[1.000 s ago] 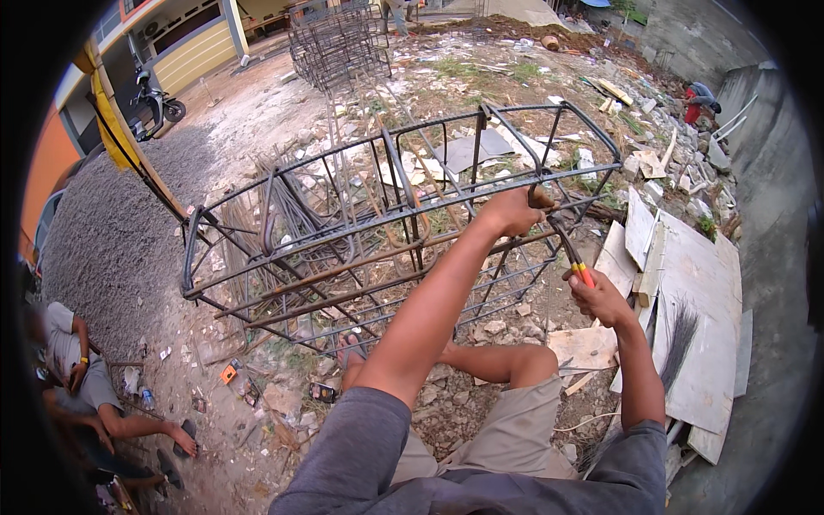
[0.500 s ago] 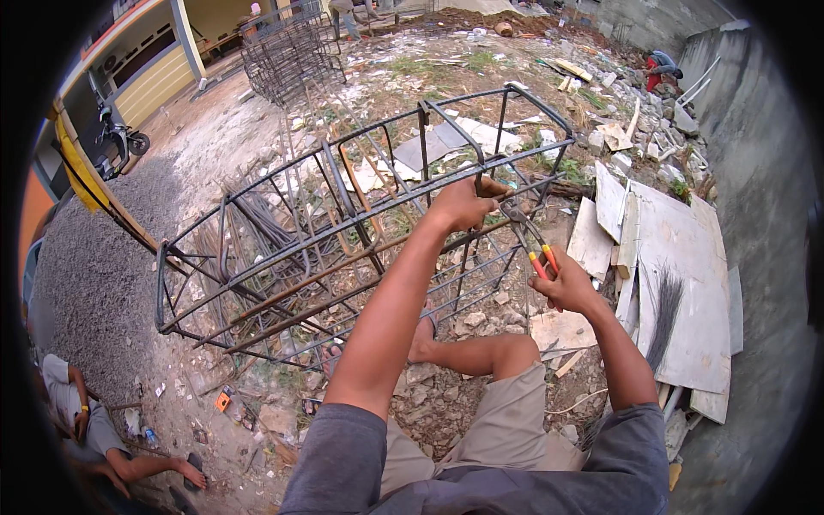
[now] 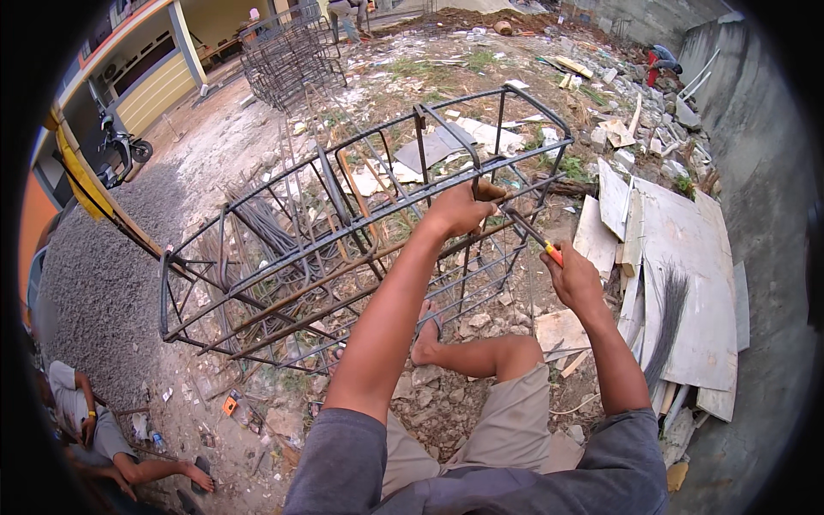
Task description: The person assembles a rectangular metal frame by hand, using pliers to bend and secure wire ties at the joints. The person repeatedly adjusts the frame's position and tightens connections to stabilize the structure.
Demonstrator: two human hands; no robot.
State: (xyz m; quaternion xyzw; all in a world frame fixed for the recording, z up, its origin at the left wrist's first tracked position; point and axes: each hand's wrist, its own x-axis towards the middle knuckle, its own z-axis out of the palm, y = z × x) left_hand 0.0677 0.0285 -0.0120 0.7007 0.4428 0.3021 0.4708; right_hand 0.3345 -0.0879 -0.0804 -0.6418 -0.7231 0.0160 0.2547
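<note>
The cage (image 3: 343, 223) is laid lengthwise, running away to the left. Its near top bar (image 3: 515, 184) is gripped by the closed left hand (image 3: 459, 210). A hook tool (image 3: 532, 233) is clasped in the right hand (image 3: 573, 276), slanting up-left to that joint.

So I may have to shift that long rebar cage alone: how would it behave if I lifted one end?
The rebar cage looks heavy: many long steel bars and stirrups. It would probably stay fairly stiff but sag or twist somewhat, being long and open. Its boxy section should resist rolling, though the rubble underneath may snag it. The left hand grips a bar while the right hand holds a tool.
</note>
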